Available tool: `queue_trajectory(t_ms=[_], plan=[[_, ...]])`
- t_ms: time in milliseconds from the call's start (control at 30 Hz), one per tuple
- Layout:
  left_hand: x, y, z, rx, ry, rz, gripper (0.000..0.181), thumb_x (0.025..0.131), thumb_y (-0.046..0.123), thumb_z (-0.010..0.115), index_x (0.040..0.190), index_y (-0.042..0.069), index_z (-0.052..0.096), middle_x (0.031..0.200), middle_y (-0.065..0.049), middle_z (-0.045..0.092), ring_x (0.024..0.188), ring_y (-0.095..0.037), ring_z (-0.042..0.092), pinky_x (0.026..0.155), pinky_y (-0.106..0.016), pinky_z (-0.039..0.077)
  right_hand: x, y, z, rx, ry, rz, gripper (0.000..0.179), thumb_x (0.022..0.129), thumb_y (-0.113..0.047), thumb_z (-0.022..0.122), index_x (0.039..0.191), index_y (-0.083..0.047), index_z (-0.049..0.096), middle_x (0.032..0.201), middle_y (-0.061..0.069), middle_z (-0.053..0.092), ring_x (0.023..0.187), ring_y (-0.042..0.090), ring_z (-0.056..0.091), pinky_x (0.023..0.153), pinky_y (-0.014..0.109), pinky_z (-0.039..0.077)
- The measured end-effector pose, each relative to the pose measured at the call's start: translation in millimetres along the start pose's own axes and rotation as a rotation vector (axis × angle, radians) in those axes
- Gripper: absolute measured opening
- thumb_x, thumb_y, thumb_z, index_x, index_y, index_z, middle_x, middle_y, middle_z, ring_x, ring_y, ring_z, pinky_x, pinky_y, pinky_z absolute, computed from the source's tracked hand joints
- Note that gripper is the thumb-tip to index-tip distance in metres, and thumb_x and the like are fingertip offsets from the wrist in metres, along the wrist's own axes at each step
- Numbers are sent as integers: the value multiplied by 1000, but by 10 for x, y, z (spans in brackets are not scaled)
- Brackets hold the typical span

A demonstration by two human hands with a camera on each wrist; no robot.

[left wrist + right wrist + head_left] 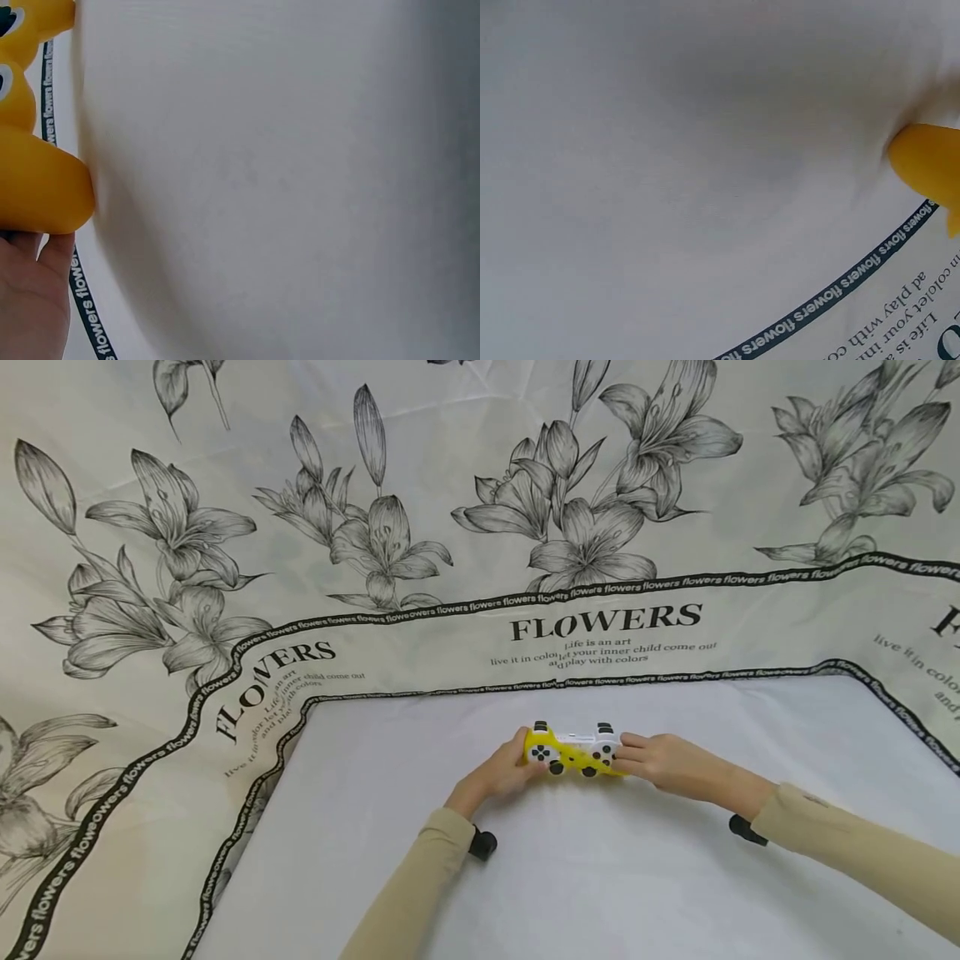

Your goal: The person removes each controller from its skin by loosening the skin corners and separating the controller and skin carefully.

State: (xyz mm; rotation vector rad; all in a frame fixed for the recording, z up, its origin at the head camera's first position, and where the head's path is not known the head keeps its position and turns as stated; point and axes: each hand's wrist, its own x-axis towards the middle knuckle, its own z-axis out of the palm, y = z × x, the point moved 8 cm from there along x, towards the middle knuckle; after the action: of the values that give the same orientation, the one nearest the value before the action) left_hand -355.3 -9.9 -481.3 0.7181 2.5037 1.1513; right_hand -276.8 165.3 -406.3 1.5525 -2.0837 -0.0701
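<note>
A yellow and white game controller [573, 752] with black buttons and sticks is held between both hands, close over the white cloth. My left hand [504, 767] grips its left end. At the right end, the fingers of my right hand [663, 766] pinch the controller. In the left wrist view, the yellow grip of the controller [45, 184] shows at the left edge, with the left hand [34, 300] just below it. Only a yellow tip of the controller [928, 161] appears in the right wrist view; the right hand's fingers are hidden there.
White cloth [600, 860] covers the surface under the hands. Behind it and to the sides rises a fabric backdrop [420, 652] printed with lilies, lettering and black bands. A dark wrist device [482, 843] sits at the left cuff, another [747, 829] at the right.
</note>
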Motion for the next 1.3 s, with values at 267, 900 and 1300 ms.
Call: queue_trajectory(t_ms=[267, 900, 1300], plan=[[12, -51, 5, -14, 4, -18, 43, 97, 31, 55, 130, 11, 36, 101, -1, 57, 89, -11, 50, 88, -26, 42, 142, -55, 53, -18, -95, 8, 40, 62, 8, 80, 94, -10, 65, 96, 1, 67, 91, 17, 63, 68, 25, 56], [6, -52, 130, -82, -1, -21, 39, 97, 31, 56, 125, 13, 37, 97, 0, 53, 88, -11, 48, 83, -26, 41, 102, -52, -170, -106, -35, 159, 36, 58, 5, 84, 88, -14, 78, 83, -3, 70, 81, 17, 55, 52, 23, 47], [0, -9, 33, -77, 38, -36, 38, 96, 31, 57, 125, 14, 37, 98, 0, 55, 89, -12, 49, 85, -28, 41, 66, 294, -174, 172, -28, 480, 13, 75, -13, 79, 86, -17, 73, 82, -8, 66, 76, 8, 55, 59, 21, 51]])
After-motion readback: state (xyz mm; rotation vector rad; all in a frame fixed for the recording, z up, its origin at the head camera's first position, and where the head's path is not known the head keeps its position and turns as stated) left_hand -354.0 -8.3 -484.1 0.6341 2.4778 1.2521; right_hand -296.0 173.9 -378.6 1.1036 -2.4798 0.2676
